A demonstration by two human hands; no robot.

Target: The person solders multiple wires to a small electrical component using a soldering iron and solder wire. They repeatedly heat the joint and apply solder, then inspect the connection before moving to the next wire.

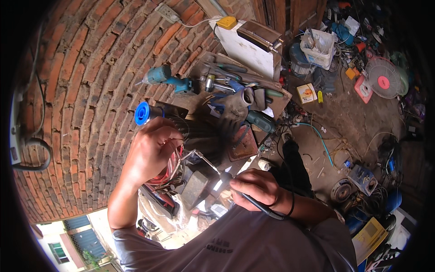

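Note:
My right hand [256, 188] is closed around the dark handle of a soldering iron [254, 202]. Its long metal shaft points up and left toward my other hand. My left hand [156, 147] is raised, with thumb and fingertips pinched on a thin wire [185, 131]. The iron's tip is close to these fingertips, but whether it touches the wire is too small to tell. Just behind the left hand sits a spool with a blue end [143, 113]. A bundle of red wires [168, 171] hangs below that hand, partly hidden by it.
A teal cordless drill [174, 81], a work glove [236, 105], hammers and other tools crowd the bench beyond. A brick wall [90, 99] rises on the left. On the floor to the right stand a fan [384, 78], a white bin [318, 47] and scattered parts.

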